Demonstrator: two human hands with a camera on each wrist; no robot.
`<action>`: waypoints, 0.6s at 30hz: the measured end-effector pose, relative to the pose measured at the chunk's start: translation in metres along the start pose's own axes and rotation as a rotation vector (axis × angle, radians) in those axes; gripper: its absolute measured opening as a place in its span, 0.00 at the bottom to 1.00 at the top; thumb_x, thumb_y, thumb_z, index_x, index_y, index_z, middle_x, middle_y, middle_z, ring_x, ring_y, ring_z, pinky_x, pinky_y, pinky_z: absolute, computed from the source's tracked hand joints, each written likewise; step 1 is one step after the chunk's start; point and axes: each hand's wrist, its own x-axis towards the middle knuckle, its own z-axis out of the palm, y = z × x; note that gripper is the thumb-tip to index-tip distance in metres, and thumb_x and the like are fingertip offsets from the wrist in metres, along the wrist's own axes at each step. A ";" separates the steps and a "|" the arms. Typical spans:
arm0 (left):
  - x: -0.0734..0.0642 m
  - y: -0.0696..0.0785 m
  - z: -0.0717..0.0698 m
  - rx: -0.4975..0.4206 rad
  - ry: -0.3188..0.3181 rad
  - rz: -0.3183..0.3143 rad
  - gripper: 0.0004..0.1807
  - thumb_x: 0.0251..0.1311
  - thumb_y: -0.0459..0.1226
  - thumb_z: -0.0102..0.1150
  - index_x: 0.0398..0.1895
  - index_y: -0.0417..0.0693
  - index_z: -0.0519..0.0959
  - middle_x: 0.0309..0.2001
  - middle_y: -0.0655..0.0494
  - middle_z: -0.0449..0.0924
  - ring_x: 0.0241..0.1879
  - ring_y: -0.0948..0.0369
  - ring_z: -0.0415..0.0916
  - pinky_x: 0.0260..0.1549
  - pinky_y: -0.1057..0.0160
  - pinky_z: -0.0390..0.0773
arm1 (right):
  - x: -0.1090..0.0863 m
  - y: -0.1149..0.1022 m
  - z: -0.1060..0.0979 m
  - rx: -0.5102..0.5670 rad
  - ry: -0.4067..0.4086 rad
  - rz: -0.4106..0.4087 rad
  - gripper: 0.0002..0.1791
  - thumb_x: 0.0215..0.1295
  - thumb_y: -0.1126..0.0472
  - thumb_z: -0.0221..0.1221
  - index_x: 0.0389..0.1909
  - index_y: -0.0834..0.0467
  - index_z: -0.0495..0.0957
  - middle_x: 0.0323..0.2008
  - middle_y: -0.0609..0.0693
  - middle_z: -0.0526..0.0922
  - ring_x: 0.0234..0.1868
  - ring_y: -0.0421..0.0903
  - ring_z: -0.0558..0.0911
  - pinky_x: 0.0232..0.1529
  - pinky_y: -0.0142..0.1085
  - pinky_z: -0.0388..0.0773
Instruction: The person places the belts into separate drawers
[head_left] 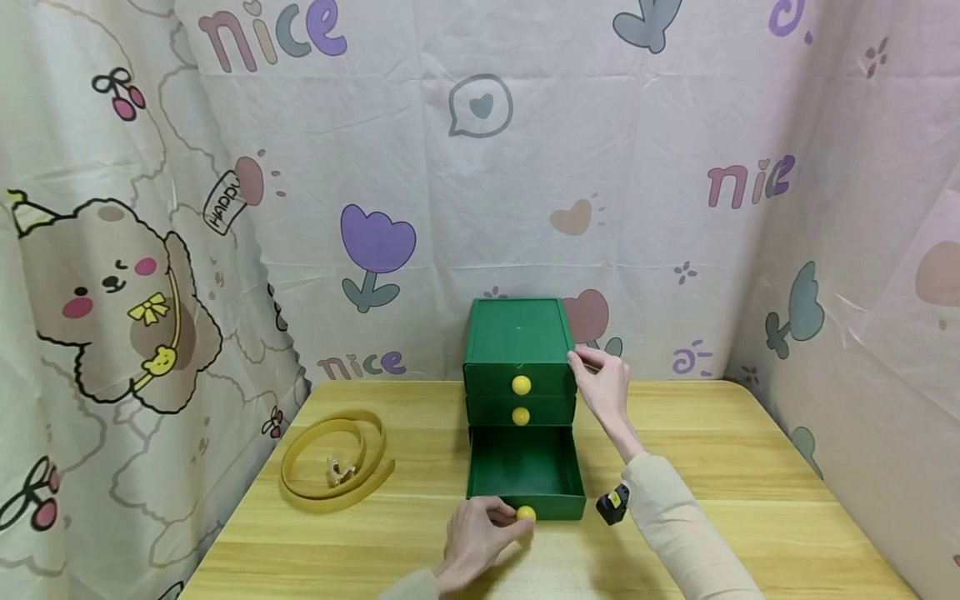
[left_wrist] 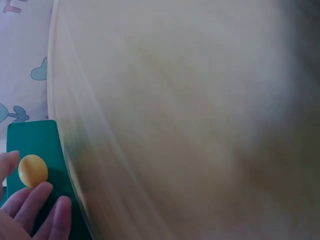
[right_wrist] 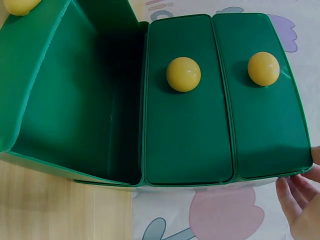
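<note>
A green drawer cabinet [head_left: 517,329] with three drawers and round yellow knobs stands on the table. Its bottom drawer [head_left: 525,462] is pulled out and bare inside; the upper two are closed. My left hand [head_left: 480,533] pinches the yellow knob [left_wrist: 33,171] of that bottom drawer, with the thumb on one side and fingertips on the other. At the cabinet's upper right front corner, my right hand [head_left: 603,383] holds the edge, thumb toward the front and fingers along the side. The right wrist view shows the closed drawers' knobs [right_wrist: 183,74] and this hand [right_wrist: 305,205].
A coiled yellow belt [head_left: 292,475] lies on the table at left, with a small shiny clip-like item [head_left: 340,472] inside its loop. A small black and yellow object [head_left: 613,504], possibly a tape measure, sits right of the drawer. Printed curtains surround the wooden table [head_left: 750,483].
</note>
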 end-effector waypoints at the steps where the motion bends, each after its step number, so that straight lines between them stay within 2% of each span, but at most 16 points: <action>1: 0.000 0.000 -0.001 0.003 0.000 -0.003 0.13 0.48 0.56 0.75 0.22 0.61 0.87 0.22 0.70 0.86 0.24 0.77 0.78 0.27 0.73 0.74 | 0.000 0.000 0.000 -0.001 -0.001 0.000 0.12 0.64 0.65 0.66 0.45 0.67 0.87 0.46 0.64 0.89 0.43 0.60 0.89 0.35 0.09 0.72; 5: -0.001 0.001 -0.005 0.003 0.027 0.011 0.17 0.50 0.59 0.73 0.17 0.62 0.84 0.18 0.72 0.83 0.22 0.78 0.74 0.26 0.74 0.71 | -0.001 0.000 0.000 0.002 -0.006 0.013 0.12 0.65 0.64 0.65 0.46 0.66 0.87 0.46 0.63 0.89 0.43 0.60 0.89 0.36 0.09 0.72; 8: 0.001 0.004 -0.010 -0.015 0.070 0.047 0.19 0.51 0.58 0.73 0.15 0.60 0.82 0.16 0.70 0.81 0.20 0.77 0.72 0.25 0.74 0.71 | -0.001 0.000 0.000 0.007 -0.009 0.020 0.12 0.65 0.64 0.65 0.46 0.66 0.87 0.46 0.64 0.89 0.44 0.60 0.89 0.36 0.09 0.72; 14: 0.010 0.007 -0.024 -0.080 0.158 0.091 0.17 0.53 0.53 0.74 0.15 0.59 0.81 0.16 0.67 0.80 0.18 0.77 0.70 0.24 0.74 0.73 | 0.000 0.000 0.000 -0.004 -0.007 0.022 0.12 0.65 0.64 0.65 0.45 0.66 0.87 0.45 0.64 0.89 0.44 0.60 0.89 0.36 0.09 0.71; 18: 0.019 0.005 -0.036 -0.112 0.246 0.161 0.14 0.54 0.47 0.75 0.15 0.60 0.81 0.15 0.69 0.78 0.17 0.77 0.70 0.21 0.73 0.73 | 0.000 0.000 0.000 -0.016 -0.007 0.024 0.12 0.65 0.64 0.66 0.46 0.65 0.88 0.45 0.63 0.89 0.44 0.59 0.89 0.36 0.09 0.71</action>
